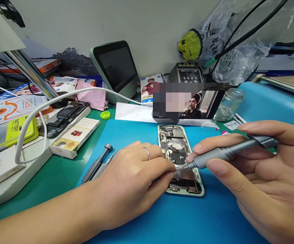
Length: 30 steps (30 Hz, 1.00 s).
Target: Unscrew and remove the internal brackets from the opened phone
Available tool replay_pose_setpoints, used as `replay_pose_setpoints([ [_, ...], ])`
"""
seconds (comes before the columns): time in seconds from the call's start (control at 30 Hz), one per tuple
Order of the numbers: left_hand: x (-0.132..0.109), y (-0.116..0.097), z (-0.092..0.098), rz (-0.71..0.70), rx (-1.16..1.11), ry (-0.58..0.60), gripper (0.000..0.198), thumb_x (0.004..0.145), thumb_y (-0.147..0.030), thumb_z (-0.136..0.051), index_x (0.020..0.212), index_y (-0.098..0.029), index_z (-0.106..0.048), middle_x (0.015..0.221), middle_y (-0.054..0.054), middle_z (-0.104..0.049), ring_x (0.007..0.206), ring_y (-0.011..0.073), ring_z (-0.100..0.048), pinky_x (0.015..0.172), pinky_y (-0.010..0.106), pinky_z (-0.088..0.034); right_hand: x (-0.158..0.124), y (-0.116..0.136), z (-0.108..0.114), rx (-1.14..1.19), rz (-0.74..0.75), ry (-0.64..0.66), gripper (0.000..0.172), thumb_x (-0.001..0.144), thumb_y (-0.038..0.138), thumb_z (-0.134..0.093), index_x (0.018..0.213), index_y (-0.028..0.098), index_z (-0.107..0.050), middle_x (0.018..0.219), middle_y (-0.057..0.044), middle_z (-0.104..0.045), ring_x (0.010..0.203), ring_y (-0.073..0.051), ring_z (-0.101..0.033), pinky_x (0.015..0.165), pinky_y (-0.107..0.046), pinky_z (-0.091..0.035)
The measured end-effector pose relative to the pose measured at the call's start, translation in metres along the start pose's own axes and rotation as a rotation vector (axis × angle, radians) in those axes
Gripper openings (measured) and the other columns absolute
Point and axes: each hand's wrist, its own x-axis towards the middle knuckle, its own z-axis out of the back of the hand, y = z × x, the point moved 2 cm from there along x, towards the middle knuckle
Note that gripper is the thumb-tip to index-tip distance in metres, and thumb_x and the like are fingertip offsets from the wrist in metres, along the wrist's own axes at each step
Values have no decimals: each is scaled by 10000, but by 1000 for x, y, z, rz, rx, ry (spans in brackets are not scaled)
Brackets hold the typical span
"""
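Note:
An opened smartphone (179, 149) with a pale green frame lies on the blue mat, its inner parts exposed. My right hand (258, 169) holds a grey precision screwdriver (213, 156) at a slant, its tip pointing left over the lower part of the phone. Over the phone's left edge, my left hand (139, 173), with a ring on one finger, is closed in a pinch right at the screwdriver's tip. Whatever sits between those fingertips is too small or hidden to tell. Two more screwdrivers (97, 164) lie on the mat left of my left hand.
Behind the phone, another phone (205, 103) playing a video stands sideways, with a white cable (86, 90) running to it. A glass jar (229, 103) is at its right. Leftward are a small box (76, 137), a green cap (105, 115) and another opened phone (63, 118).

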Motion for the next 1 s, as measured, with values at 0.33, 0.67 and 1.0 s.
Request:
replay_pose_setpoints([
  [0.33, 0, -3, 0, 12, -11, -3, 174, 1067, -145, -621, 1065, -147, -795, 848, -17, -671, 747, 114, -614, 698, 313, -441, 0, 3, 1, -23, 5, 1, 530, 893, 118, -828, 1253, 433, -601, 920, 45, -815, 793, -237, -851, 610, -327, -757],
  [0.67, -1, -1, 0, -5, -12, -12, 179, 1073, -156, -618, 1058, -140, -796, 846, -10, -672, 753, 118, -618, 698, 318, -441, -2, 4, 1, -45, -29, -18, 531, 905, 111, -812, 1259, 445, -599, 929, 36, -799, 829, -249, -857, 613, -350, -761],
  [1.0, -1, -1, -1, 5, 13, -16, 194, 1070, -170, -625, 1077, -133, -815, 810, -7, -675, 719, 135, -610, 680, 344, -437, 6, 6, -1, -66, -103, -32, 518, 811, 150, -859, 1153, 418, -577, 868, 48, -831, 695, -270, -837, 579, -385, -759],
])
